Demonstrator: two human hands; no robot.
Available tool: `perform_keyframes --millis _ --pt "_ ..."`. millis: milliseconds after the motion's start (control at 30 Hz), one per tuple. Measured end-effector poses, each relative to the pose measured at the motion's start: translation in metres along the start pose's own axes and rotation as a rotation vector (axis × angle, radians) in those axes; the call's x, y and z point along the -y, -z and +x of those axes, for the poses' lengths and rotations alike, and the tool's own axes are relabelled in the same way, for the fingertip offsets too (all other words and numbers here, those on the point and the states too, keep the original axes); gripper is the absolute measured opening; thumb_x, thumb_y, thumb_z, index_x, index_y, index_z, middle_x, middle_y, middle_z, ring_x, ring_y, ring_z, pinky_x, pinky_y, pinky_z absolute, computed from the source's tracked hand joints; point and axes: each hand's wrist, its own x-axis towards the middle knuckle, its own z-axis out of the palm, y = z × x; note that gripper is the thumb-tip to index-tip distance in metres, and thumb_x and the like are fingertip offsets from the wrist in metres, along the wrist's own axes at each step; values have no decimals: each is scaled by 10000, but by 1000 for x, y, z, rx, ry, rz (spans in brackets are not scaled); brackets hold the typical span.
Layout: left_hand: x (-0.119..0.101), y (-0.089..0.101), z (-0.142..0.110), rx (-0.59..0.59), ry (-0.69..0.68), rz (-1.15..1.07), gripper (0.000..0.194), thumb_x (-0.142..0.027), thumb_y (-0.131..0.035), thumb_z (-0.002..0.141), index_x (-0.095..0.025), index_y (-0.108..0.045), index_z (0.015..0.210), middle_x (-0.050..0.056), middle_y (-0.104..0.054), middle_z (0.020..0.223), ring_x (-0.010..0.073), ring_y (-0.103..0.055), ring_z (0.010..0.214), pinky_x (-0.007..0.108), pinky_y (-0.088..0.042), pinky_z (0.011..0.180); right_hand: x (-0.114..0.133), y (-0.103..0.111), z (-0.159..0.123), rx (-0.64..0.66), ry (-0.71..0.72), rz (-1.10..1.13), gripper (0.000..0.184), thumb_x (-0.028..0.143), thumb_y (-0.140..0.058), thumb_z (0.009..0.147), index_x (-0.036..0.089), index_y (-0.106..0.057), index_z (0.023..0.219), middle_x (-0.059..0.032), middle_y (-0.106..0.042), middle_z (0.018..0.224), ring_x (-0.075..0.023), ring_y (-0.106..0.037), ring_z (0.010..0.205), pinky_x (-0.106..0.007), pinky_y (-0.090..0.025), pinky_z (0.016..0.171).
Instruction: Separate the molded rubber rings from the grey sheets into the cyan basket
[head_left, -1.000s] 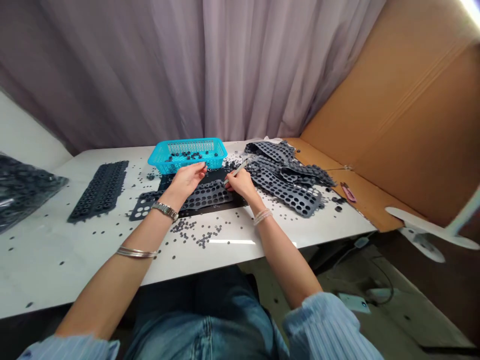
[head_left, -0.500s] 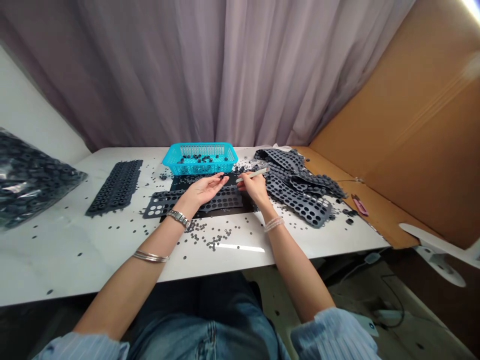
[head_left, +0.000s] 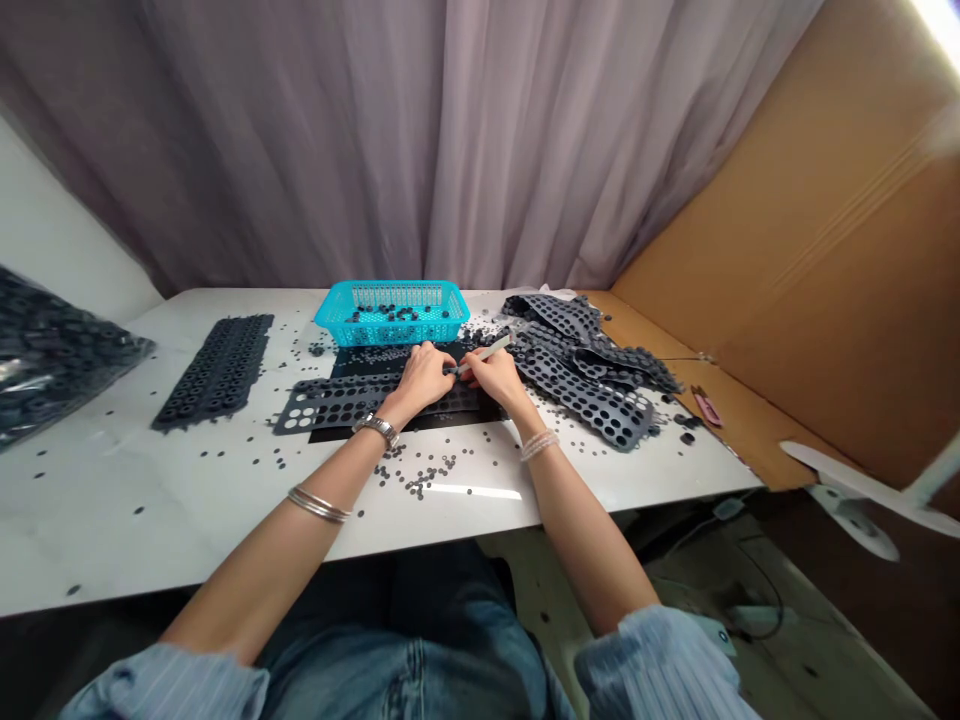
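Note:
My right hand point(head_left: 491, 378) grips a whitish pen-like tool point(head_left: 486, 352), its lower end pointing left toward my other hand. My left hand point(head_left: 426, 372) is palm down with its fingertips pinched at the tool's tip, on what looks like a small black rubber piece point(head_left: 451, 371), mostly hidden. Under both hands lies a dark grey perforated rubber sheet point(head_left: 330, 405), rows of round holes along it, on a black mat point(head_left: 324, 436). My left hand covers part of the sheet.
Behind stands a turquoise basket point(head_left: 326, 322) with small black pieces. Another studded sheet point(head_left: 217, 370) lies left, near a clear bag of black pieces point(head_left: 56, 350). Crumpled perforated sheets point(head_left: 592, 390) and pink-handled snips point(head_left: 706, 406) are right. Small discs point(head_left: 420, 480) litter the table.
My left hand has turned from palm up to palm down and come against the tool's tip. My right hand has shifted slightly left and down with the tool.

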Motion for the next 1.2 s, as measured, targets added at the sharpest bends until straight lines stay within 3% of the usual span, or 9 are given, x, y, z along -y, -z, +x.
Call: perform_keyframes --millis 200,367,500,633,733,833,1033,1200 --pt "4 -3 -2 9 -74 145 166 -110 -673 631 -181 -729 771 103 -536 943 329 -418 1117 468 -304 1019 2 1 -1 9 41 -68 214 221 -510 822 168 -708 760 -44 -736 720 -173 -711 733 -248 -551 716" --pt "4 -5 -2 -34 -55 44 117 -69 -672 628 -186 -673 621 87 -545 883 311 -439 1090 436 -321 1000 4 1 -1 23 68 -116 225 204 -494 816 178 -705 745 -42 -724 676 -180 -702 707 -264 -546 721" --pt "1 0 1 -108 26 -185 139 -97 -698 647 -186 -639 559 61 -567 752 262 -510 951 380 -381 898 4 1 1 30 65 -123 226 192 -490 803 173 -702 728 -50 -717 653 -184 -698 693 -269 -546 721" --pt "0 26 5 -188 141 -515 77 -250 -653 791 -178 -666 768 50 -622 810 155 -528 749 288 -413 674 0 0 3 24 35 -74 218 203 -503 800 162 -716 774 -56 -719 648 -183 -707 720 -268 -550 731" --pt "-1 45 2 -124 239 -763 91 -208 -591 855 -166 -616 778 73 -636 866 91 -493 638 223 -383 539 -1 2 3 -4 5 -17 207 237 -527 797 156 -717 785 -59 -727 670 -178 -711 727 -258 -555 706" --pt "1 51 -2 -21 346 -964 171 -110 -516 886 -157 -571 732 103 -639 884 66 -479 590 189 -387 478 1 7 1 -60 -32 45 244 280 -506 810 151 -712 817 -68 -734 698 -174 -711 690 -240 -555 616" --pt "-1 46 -7 38 438 -1221 140 -79 -498 890 -159 -611 907 128 -638 1012 126 -627 825 194 -542 593 3 15 -1 -163 -58 151 298 306 -464 815 132 -696 884 -74 -724 680 -169 -703 648 -202 -526 496" --pt "-4 45 -8 10 412 -1210 242 -65 -472 860 -155 -619 1031 131 -650 1028 182 -653 977 272 -598 750 1 11 -1 -179 -33 227 293 324 -488 803 126 -691 875 -57 -701 626 -161 -679 589 -207 -531 486"
